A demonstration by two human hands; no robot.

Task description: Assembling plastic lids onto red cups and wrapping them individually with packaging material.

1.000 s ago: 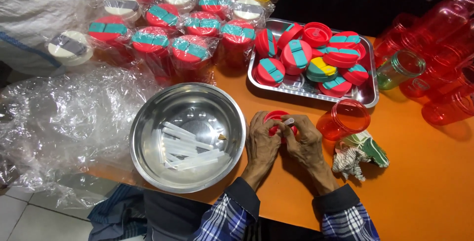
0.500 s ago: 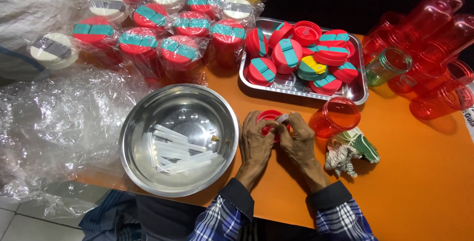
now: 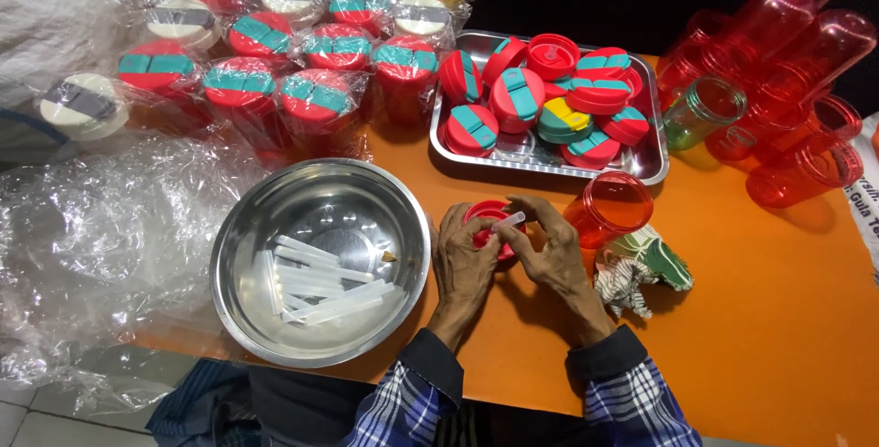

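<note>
Steel bowl (image 3: 275, 227) holding white straws (image 3: 320, 287) stood just left of both hands on the orange table (image 3: 778, 319); a metal tray (image 3: 650, 168) of red and teal lids lay behind, a red jar (image 3: 609, 209) just right, and wrapped jars (image 3: 311, 99) and loose plastic film (image 3: 92, 245) to the left. Left hand (image 3: 462, 268) gripped the round red lid (image 3: 485, 218); right hand (image 3: 549, 255) pinched a short white straw (image 3: 509, 221) against it
</note>
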